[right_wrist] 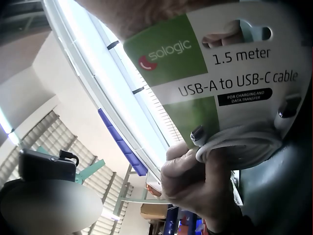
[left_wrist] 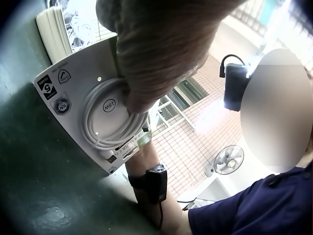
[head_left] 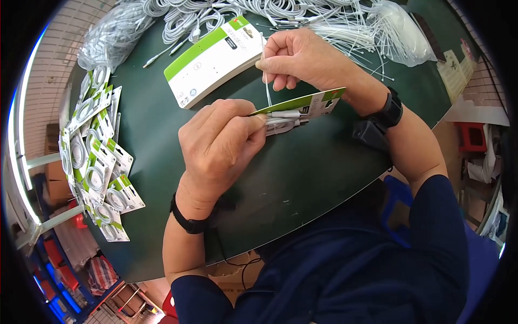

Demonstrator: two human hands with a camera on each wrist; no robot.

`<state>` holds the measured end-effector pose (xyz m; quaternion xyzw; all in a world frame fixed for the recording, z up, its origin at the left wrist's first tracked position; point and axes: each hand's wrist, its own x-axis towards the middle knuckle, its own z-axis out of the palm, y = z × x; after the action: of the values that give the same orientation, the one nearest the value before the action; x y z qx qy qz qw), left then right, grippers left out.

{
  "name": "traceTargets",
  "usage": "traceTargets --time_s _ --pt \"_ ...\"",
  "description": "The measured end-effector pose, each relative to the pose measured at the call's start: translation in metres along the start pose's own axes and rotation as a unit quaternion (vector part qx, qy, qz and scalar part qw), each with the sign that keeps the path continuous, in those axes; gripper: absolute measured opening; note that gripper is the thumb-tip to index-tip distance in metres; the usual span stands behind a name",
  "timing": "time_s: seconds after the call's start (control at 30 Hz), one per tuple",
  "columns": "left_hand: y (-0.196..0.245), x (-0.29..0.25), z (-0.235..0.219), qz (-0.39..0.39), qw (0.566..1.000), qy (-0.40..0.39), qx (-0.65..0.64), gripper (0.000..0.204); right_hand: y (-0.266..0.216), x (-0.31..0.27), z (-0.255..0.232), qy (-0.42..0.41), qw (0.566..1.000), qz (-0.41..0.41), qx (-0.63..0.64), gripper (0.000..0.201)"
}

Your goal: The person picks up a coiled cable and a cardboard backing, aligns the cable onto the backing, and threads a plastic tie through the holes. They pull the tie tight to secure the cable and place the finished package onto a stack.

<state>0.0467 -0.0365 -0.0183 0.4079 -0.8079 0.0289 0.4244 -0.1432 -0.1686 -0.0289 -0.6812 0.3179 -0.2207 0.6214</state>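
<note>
A white and green card (head_left: 318, 103) is held tilted over the table, a coiled white cable (head_left: 281, 122) on its face. My left hand (head_left: 216, 141) pinches card and coil at the edge; in the left wrist view its finger lies on the coil (left_wrist: 89, 120). A thin white tie (head_left: 267, 90) rises from behind the card, and my right hand (head_left: 302, 59) pinches its upper end. The right wrist view shows the printed card front (right_wrist: 239, 68), both cable plugs, and my left hand (right_wrist: 195, 178) gripping the coil from below.
A stack of cards (head_left: 216, 65) lies just beyond my hands. Packed cable cards (head_left: 97, 173) are piled on the left. Along the far edge are a bag of cables (head_left: 113, 35), loose cables (head_left: 226, 13), white ties (head_left: 345, 38) and a clear bag (head_left: 402, 35).
</note>
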Motion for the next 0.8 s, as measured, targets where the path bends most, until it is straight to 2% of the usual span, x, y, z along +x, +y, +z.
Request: traceTargets --time_s 0.27,0.37,0.6,0.8 --pt "0.0002 -0.0002 0.0003 0.002 1.000 0.003 0.000 0.027 0.0025 0.0008 0.0019 -0.020 1.000 0.002 -0.013 0.020" --pt "-0.0011 -0.0016 -0.0046 0.006 1.000 -0.027 0.001 0.026 0.0029 0.0011 0.0028 -0.025 1.000 0.003 -0.013 0.020" --pt "-0.0001 -0.0004 -0.0052 0.008 1.000 -0.029 0.002 0.026 -0.0013 -0.0018 0.0034 -0.045 0.999 0.012 0.010 0.019" --pt "-0.0007 -0.0007 -0.0042 0.013 1.000 -0.026 0.005 0.026 0.0013 -0.0014 0.0014 -0.024 0.999 0.005 0.026 0.019"
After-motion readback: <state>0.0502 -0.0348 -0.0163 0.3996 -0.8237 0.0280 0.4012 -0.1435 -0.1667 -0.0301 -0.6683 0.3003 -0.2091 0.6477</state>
